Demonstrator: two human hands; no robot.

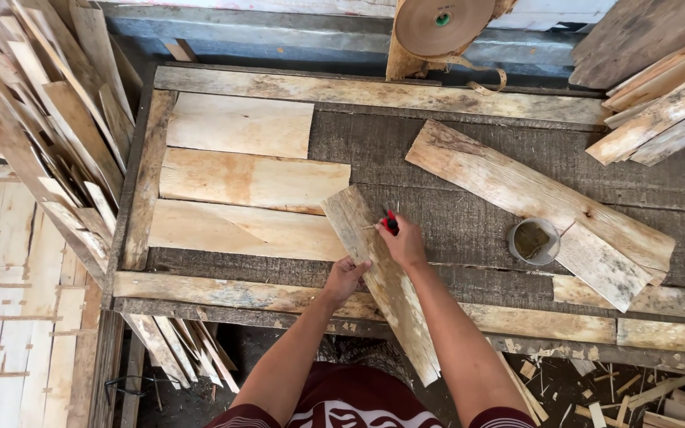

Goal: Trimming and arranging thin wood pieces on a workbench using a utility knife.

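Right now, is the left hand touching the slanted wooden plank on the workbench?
Touching. The head view shows the left hand pressed on the edge of the slanted plank, with no gap, while the right hand holds a red tool above it.

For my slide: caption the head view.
Left hand steadies rough wooden plank; right hand holds small red tool.
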